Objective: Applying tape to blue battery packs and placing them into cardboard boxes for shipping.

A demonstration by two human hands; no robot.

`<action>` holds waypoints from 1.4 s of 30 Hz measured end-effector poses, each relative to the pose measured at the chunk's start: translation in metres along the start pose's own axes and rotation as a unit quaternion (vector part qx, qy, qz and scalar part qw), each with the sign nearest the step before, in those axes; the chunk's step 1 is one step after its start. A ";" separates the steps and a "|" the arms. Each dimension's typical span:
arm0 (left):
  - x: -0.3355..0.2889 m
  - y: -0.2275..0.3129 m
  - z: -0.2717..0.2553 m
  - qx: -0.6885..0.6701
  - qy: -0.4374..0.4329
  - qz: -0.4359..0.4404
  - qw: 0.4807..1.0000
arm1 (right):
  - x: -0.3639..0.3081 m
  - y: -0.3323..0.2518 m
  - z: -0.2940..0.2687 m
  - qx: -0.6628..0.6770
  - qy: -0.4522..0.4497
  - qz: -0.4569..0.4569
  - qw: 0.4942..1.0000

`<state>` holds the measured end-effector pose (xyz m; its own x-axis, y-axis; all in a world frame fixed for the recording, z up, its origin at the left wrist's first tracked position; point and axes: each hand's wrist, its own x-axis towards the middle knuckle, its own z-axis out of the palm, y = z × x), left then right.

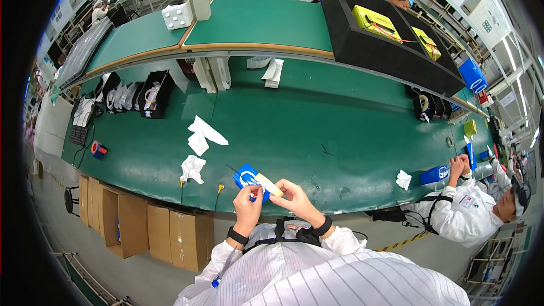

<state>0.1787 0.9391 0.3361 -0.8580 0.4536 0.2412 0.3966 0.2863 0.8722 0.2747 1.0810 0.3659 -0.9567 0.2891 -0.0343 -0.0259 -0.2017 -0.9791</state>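
Observation:
A blue-wrapped pack (245, 173) with white markings lies at the near edge of the green workbench, in front of me. A white wire or cord seems to loop over it, and a thin dark lead sticks out at its upper left. My right hand (298, 199) is closed on a pale yellow strip (268, 184) that slants across the pack's right side. Against the pack's lower edge, my left hand (247, 208) has its thumb and fingers pinched together; what is between them is too small to make out. The fingertips of both hands are close to each other.
Crumpled white paper (193, 168) and a white cloth-like sheet (205, 134) lie left of the pack. Yellow-tipped leads (220, 188) hang at the bench edge. A raised shelf (258, 25) carries a black box (362, 42) with yellow packs. Cardboard boxes (180, 237) stand below left; a co-worker (467, 209) works at right.

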 end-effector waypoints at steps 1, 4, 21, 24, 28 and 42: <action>0.001 0.000 -0.001 0.008 0.002 -0.008 1.000 | -0.002 -0.002 0.001 0.047 -0.005 0.041 0.998; 0.004 0.001 -0.004 0.023 0.014 0.014 1.000 | -0.007 -0.008 -0.001 0.028 0.000 0.015 1.000; 0.004 -0.020 0.002 -0.268 0.007 -0.165 0.949 | -0.006 -0.003 -0.002 -0.250 0.017 -0.043 0.967; 0.004 -0.021 0.000 -0.263 -0.018 -0.165 0.950 | -0.004 0.010 -0.005 -0.262 0.012 -0.047 0.964; 0.000 -0.021 0.001 -0.281 -0.048 -0.174 0.943 | -0.004 0.015 -0.002 -0.258 -0.039 -0.013 0.965; 0.002 -0.006 0.001 -0.245 -0.085 -0.062 0.964 | 0.000 0.014 0.006 -0.247 0.024 -0.040 0.968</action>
<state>0.1747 0.9393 0.3311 -0.8061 0.5857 0.0846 0.0567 -0.0659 0.9962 0.2725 1.0724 0.3533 -0.9423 0.3312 0.0489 0.0530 0.2917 -0.9551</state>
